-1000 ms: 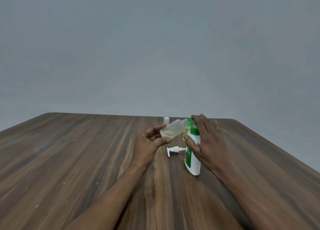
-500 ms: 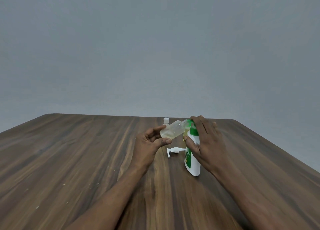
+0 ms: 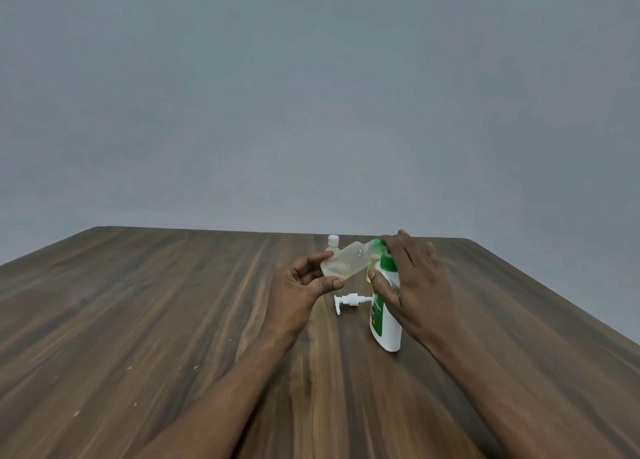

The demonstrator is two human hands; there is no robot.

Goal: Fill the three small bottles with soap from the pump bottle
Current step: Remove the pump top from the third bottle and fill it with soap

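Note:
My left hand (image 3: 300, 287) grips a small clear bottle (image 3: 346, 262) with yellowish soap in it, tilted so its mouth points right toward the top of the pump bottle (image 3: 385, 315). That white and green bottle stands on the table, and my right hand (image 3: 412, 283) holds it around its upper part. Its white pump head (image 3: 349, 301) lies on the table between my hands. Behind the tilted bottle stands a second small bottle with a white cap (image 3: 332, 241). A yellowish third small bottle (image 3: 370, 271) shows partly behind the pump bottle.
The wooden table (image 3: 156, 320) stretches wide to the left and toward me, with a few pale specks on it. Its far edge runs just behind the bottles, in front of a plain grey wall (image 3: 311, 112).

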